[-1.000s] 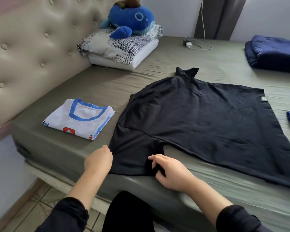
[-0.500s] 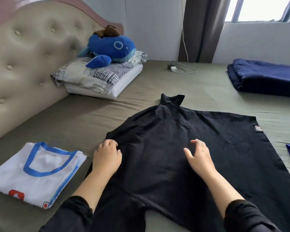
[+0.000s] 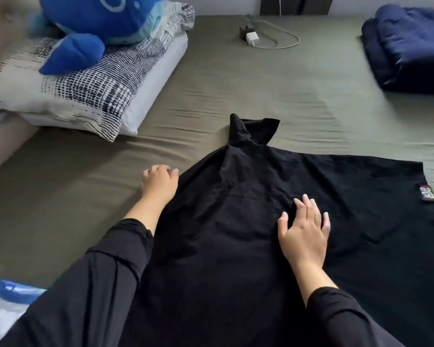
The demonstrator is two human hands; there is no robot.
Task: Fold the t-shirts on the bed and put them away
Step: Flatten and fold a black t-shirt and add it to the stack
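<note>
I'm pressing flat right fingers point(image 3: 308, 209) on the shirt point(image 3: 236, 221); left hand point(image 3: 158, 182) is curling at its edge, grip unclear. Bunched sleeve point(image 3: 251, 131) risks skewing the fold.

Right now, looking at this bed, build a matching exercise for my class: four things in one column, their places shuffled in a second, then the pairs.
Things:
1. blue plush toy
2. white charger
3. right hand
4. navy blanket

Places:
A. flat on the black t-shirt
B. folded at the bed's far right
C. on the patterned pillow
D. on the sheet near the curtain

Pairs: 1-C, 2-D, 3-A, 4-B
</note>
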